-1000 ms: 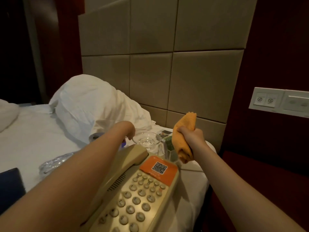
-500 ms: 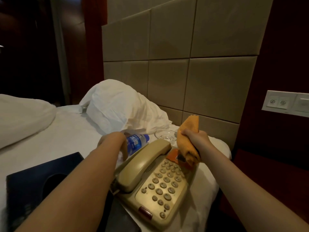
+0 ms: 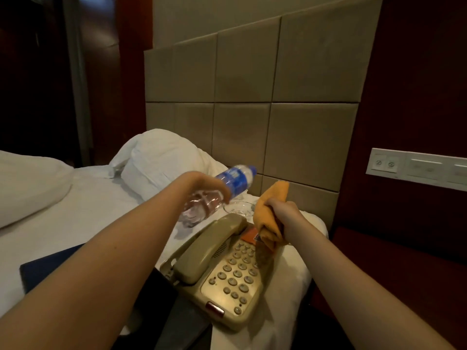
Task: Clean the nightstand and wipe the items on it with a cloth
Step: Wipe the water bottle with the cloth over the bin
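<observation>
Left hand (image 3: 211, 187) grasps tilted water bottle (image 3: 236, 178) above white sheet (image 3: 298, 269); right hand (image 3: 284, 213) clenches orange cloth (image 3: 275, 192) over far end of telephone (image 3: 222, 281); padded headboard (image 3: 278, 122) beyond; switch panel (image 3: 417, 169) on right wall.

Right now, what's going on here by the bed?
A person's left hand holds a blue-labelled plastic water bottle tilted in the air. The right hand grips a bunched orange cloth over the beige push-button telephone, whose handset sits in its cradle. A clear glass dish stands behind the phone.
</observation>
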`<state>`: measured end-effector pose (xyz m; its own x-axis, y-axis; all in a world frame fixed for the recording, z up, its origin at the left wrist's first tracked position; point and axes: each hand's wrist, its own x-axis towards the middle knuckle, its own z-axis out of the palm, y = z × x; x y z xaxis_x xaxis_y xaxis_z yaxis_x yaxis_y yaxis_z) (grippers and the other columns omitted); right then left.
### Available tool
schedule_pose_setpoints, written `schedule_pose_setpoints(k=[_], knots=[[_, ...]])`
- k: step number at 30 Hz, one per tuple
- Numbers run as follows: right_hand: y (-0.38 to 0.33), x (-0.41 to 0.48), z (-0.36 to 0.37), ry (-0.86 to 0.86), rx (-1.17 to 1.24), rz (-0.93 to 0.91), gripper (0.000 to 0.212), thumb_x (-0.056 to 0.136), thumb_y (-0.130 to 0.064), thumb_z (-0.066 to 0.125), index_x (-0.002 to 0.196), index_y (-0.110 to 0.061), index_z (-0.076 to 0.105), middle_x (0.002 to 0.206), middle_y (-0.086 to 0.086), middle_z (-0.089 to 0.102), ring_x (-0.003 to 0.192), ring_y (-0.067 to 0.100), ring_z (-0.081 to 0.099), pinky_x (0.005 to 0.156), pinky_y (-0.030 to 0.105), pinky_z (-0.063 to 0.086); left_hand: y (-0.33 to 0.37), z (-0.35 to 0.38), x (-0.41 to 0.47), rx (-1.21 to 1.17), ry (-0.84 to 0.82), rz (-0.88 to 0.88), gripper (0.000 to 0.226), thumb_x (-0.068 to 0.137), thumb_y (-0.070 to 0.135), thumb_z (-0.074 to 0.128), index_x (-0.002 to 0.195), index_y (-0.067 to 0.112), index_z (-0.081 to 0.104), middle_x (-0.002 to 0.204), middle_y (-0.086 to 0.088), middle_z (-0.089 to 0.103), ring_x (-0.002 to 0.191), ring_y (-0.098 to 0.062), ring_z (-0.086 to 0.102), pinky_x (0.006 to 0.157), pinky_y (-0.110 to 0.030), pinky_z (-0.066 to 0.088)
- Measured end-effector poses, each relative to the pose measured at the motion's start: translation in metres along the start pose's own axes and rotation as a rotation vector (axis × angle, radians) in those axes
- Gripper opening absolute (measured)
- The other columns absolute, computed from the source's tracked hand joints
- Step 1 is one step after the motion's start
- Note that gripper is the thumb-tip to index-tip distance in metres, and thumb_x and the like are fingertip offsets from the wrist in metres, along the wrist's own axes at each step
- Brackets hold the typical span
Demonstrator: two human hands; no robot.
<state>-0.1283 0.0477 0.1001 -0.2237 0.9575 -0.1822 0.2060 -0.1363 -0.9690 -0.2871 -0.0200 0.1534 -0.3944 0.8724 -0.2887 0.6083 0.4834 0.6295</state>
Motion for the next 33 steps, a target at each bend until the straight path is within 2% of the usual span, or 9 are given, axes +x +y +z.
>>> schedule_pose_setpoints(k=[2,5,9,15,19,22,25,29,33], knots=[[-0.004,-0.006,-0.004,0.024,0.041,-0.018,0.05,0.094,-0.035,0.048,0.135,-0.008,0.039,0.126,0.015,0.054,0.113,0.032,0.053,0.089,0.04,0.042,0.017,0.005,-0.011,-0.028,-0.006,0.088,0.045,0.088,0.03,0.059,0.128,0.012,0.051,0.122,-0.011,0.059,0.116,-0.028,0.056,0.096,-0.039,0.044],[-0.006,-0.016,-0.019,0.02,0.211,-0.074,0.034,0.094,-0.036,0.046,0.112,-0.01,0.056,0.094,0.011,0.063,0.089,0.026,0.06,0.084,0.038,0.048,0.042,0.019,-0.029,-0.045,-0.081,0.21,0.029,0.082,0.033,0.063,0.104,0.015,0.056,0.084,-0.003,0.063,0.078,-0.019,0.061,0.078,-0.03,0.047],[-0.002,-0.044,-0.051,0.013,0.524,-0.153,0.04,0.098,-0.047,0.036,0.083,-0.017,0.059,0.077,0.004,0.064,0.072,0.019,0.06,0.066,0.031,0.049,0.066,0.053,-0.052,-0.012,-0.16,0.288,0.022,0.081,0.03,0.065,0.095,0.016,0.055,0.085,-0.002,0.063,0.075,-0.017,0.062,0.067,-0.026,0.05],[0.036,-0.079,-0.103,0.072,0.642,-0.22,0.038,0.098,-0.045,0.035,0.091,-0.017,0.06,0.087,0.005,0.065,0.078,0.02,0.062,0.073,0.033,0.05,0.083,0.114,-0.084,0.013,-0.239,0.384,0.016,0.084,0.028,0.063,0.085,0.018,0.05,0.084,-0.001,0.057,0.072,-0.014,0.057,0.062,-0.022,0.048],[0.072,-0.098,-0.133,0.102,0.69,-0.218,0.044,0.097,-0.049,0.033,0.099,-0.015,0.061,0.09,0.005,0.065,0.079,0.019,0.062,0.071,0.031,0.051,0.086,0.164,-0.099,-0.006,-0.313,0.365,0.031,0.082,0.028,0.066,0.105,0.013,0.052,0.084,-0.001,0.058,0.069,-0.013,0.057,0.057,-0.021,0.045],[0.102,-0.114,-0.153,0.129,0.741,-0.191,0.05,0.098,-0.051,0.03,0.109,-0.014,0.06,0.094,0.006,0.065,0.082,0.019,0.063,0.068,0.03,0.05,0.083,0.201,-0.107,-0.076,-0.337,0.365,0.036,0.076,0.029,0.071,0.102,0.011,0.054,0.077,-0.001,0.06,0.065,-0.013,0.058,0.06,-0.023,0.049],[0.136,-0.13,-0.171,0.186,0.68,-0.146,0.045,0.099,-0.049,0.026,0.1,-0.018,0.058,0.096,0.006,0.064,0.084,0.019,0.061,0.07,0.032,0.05,0.07,0.237,-0.11,-0.131,-0.368,0.4,0.055,0.069,0.028,0.076,0.114,0.008,0.052,0.084,0.0,0.061,0.074,-0.013,0.06,0.071,-0.026,0.052],[0.179,-0.144,-0.193,0.295,0.432,0.006,0.037,0.099,-0.044,0.033,0.099,-0.017,0.058,0.102,0.007,0.064,0.085,0.021,0.061,0.083,0.038,0.049,0.044,0.287,-0.111,-0.203,-0.408,0.38,0.046,0.062,0.029,0.08,0.099,0.007,0.064,0.087,-0.004,0.068,0.069,-0.016,0.06,0.054,-0.02,0.047],[0.218,-0.155,-0.207,0.335,0.253,0.103,0.038,0.097,-0.046,0.037,0.094,-0.013,0.057,0.096,0.009,0.064,0.083,0.022,0.061,0.077,0.036,0.05,0.014,0.331,-0.119,-0.28,-0.524,0.381,0.012,0.07,0.021,0.075,0.079,0.015,0.068,0.073,0.003,0.067,0.061,-0.01,0.06,0.045,-0.014,0.046]])
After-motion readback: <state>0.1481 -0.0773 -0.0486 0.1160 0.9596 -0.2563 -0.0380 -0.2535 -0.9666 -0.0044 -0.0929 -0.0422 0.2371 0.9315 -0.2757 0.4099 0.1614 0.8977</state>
